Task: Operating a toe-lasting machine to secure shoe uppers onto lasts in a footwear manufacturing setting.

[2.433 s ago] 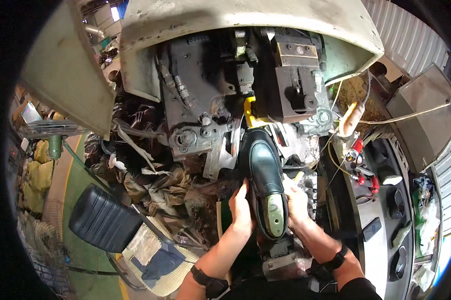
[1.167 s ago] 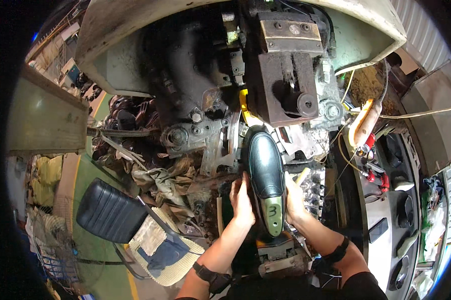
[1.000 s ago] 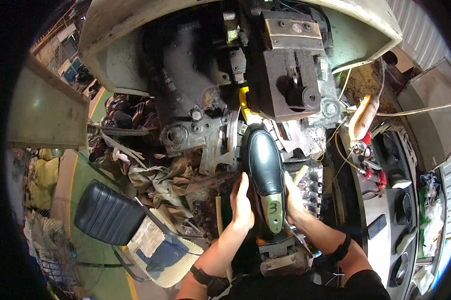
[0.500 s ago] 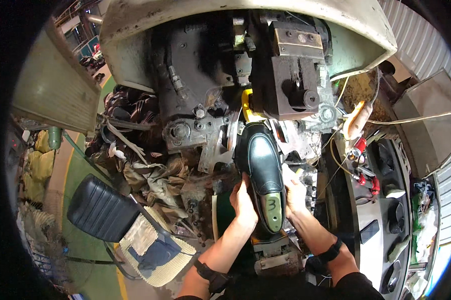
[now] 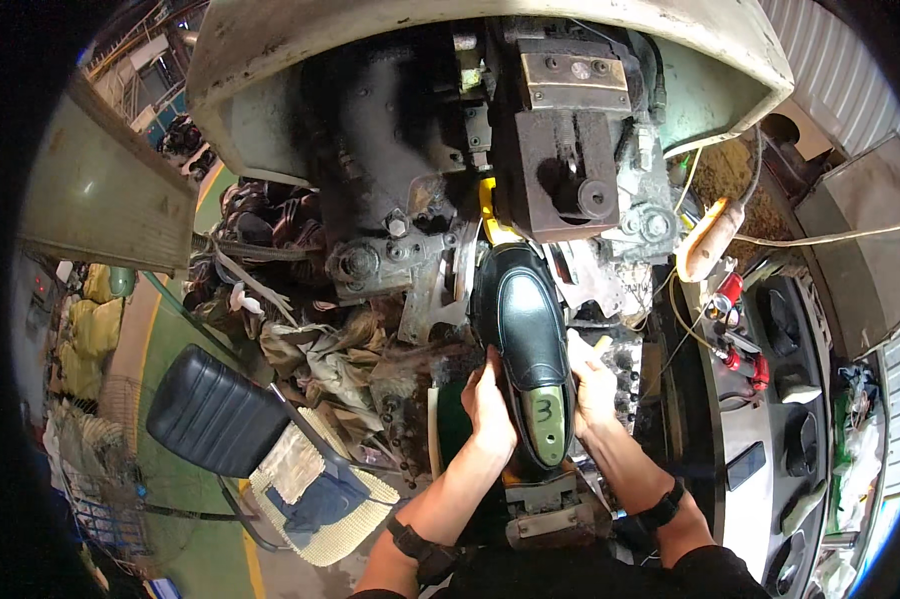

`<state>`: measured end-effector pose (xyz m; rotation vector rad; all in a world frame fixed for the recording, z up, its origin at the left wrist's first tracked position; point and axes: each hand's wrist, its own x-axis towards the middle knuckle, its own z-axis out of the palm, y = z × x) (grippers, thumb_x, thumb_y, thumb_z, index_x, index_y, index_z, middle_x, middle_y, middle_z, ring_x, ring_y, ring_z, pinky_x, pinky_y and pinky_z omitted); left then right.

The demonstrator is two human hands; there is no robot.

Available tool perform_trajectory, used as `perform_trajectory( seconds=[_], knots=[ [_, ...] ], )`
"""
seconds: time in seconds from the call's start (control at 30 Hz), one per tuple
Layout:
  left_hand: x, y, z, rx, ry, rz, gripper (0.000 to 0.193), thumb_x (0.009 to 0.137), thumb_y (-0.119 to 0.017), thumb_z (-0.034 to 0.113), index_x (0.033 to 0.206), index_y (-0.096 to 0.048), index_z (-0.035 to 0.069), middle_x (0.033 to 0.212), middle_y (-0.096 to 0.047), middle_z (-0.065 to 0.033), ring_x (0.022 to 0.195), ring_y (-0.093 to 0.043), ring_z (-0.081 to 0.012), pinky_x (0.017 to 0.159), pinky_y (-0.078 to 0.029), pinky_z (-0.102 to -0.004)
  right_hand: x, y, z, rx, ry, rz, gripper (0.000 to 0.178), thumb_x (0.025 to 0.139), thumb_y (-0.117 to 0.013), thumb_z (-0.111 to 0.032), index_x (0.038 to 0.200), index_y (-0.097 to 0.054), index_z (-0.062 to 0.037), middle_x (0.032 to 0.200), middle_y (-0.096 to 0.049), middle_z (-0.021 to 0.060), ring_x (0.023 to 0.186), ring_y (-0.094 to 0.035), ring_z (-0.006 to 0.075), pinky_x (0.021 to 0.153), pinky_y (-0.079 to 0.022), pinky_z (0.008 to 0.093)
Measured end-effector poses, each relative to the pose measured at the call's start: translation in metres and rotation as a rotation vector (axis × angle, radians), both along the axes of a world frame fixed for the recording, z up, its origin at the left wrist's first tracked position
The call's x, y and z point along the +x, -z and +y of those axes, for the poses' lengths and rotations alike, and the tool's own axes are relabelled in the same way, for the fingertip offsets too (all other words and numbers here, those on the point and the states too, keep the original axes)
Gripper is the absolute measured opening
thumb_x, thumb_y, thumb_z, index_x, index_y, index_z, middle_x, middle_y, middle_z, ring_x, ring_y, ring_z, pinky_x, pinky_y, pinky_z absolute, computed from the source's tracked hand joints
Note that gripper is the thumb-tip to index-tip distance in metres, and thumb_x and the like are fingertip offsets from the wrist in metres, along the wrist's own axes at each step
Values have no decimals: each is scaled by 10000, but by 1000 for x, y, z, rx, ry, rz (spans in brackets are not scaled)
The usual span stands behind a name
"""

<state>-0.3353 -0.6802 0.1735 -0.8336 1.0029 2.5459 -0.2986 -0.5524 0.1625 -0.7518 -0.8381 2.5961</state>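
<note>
- The big grey-green cast-metal shoe-lasting machine (image 5: 530,150) is filling the upper half of the view; compared with a moment ago its housing is sitting a little differently in frame, so it is the head that is shifting, not the work.
- The glossy black leather shoe on a green plastic last (image 5: 532,349) is staying toe-up against the machine's dark jaws, sole side away, in the same spot as half a second back; judged from that, the holding-in-place step is still going on and nothing is being released.
- The left hand (image 5: 490,409) is pressing flat along the shoe's left flank, fingers wrapped on the upper — closed on the shoe.
- The right hand (image 5: 592,384) is clamping the right flank the same way, thumb near the last's green top.
- The black padded chair seat (image 5: 212,411) is standing well apart at the lower left, with a pale woven mat (image 5: 320,494) just beside it carrying blue fabric scraps.
- The long grey metal side tray (image 5: 769,419) on the right is holding dark shoe parts in a row and red-handled tools (image 5: 737,334); exact contents are too small to tell.
- The heap of beige and brown leather offcuts (image 5: 310,349) is lying loose left of the machine, not in any bin.
</note>
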Motion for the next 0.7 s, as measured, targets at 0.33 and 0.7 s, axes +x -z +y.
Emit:
perform_trajectory(
  seconds=[0.33, 0.7],
  knots=[
    [2, -4, -5, 137, 22, 40, 231, 1004, -640, 213, 1068, -648, -8, 1056, -698, -108, 890, -665, -197, 800, -537, -345, 2, -12, -4, 12, -24, -5, 387, 963, -642, -21, 1338, -571, 43, 1167, -677, 105, 996, -664, 188, 918, -564, 327],
    [-6, 1, -5, 51, 7, 28, 242, 968, -702, 248, 927, -632, 20, 907, -662, -49, 809, -619, -164, 739, -515, -337, -4, 6, -3, -15, -45, 53, 365, 958, -651, -28, 1315, -596, 26, 1176, -678, 76, 1072, -636, 183, 992, -519, 321]
  ],
)
